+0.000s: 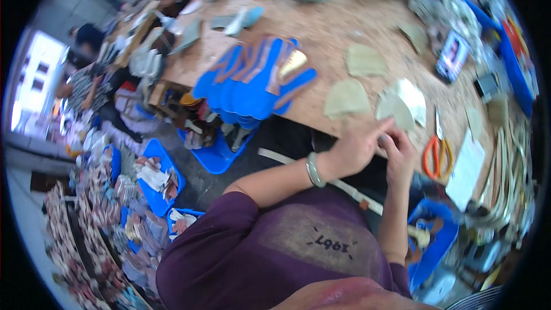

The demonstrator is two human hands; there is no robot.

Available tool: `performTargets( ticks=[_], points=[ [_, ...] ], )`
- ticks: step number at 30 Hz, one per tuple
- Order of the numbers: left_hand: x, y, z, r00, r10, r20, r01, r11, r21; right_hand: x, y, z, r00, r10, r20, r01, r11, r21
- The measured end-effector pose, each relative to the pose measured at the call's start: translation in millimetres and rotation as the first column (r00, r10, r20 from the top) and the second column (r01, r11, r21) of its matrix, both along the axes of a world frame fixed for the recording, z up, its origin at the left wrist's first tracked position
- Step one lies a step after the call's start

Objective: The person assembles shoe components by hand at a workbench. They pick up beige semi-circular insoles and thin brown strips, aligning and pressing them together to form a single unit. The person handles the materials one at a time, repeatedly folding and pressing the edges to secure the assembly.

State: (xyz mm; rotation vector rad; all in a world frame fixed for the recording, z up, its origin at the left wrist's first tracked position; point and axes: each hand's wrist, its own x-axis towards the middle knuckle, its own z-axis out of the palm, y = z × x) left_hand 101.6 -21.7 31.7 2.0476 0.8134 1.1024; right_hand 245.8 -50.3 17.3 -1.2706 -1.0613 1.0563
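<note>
My left hand (354, 148), with a pale bangle on its wrist, meets my right hand (400, 150) just off the table's front edge. The fingers of both hands are drawn together in a pinch; a small dark spot shows between them, too small and blurred to name. Right behind the fingertips lies a rounded pale-green fabric piece (395, 111), overlapping a whiter rounded piece (414, 96). Two more rounded pieces lie farther left, a near one (346, 99) and a far one (365, 60). Scissors (439, 150) with orange and yellow handles rest to the right.
Blue-and-brown gloves (247, 83) are stacked at the table's left edge. A phone (453, 57) with a lit screen, a white paper sheet (465, 172) and pale strips (505, 166) lie rightward. Blue bins (215, 159) stand below. People (92, 89) are at the far left.
</note>
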Motion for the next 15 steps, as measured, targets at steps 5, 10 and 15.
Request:
performTargets(
  ticks=[5,10,15],
  points=[
    [-9,-6,5,0.988,0.046,-0.148,-0.027,0.991,0.128,-10,-7,6,0.998,0.006,-0.069,-0.001,0.997,0.076],
    [-4,-8,11,0.965,0.116,-0.235,-0.037,0.948,0.317,-9,-14,20,0.997,-0.047,0.066,0.039,0.993,0.115],
    [-3,-10,13,0.977,0.037,-0.212,0.015,0.972,0.236,-2,-16,30,0.985,-0.03,0.171,0.015,0.996,0.087]
  ],
)
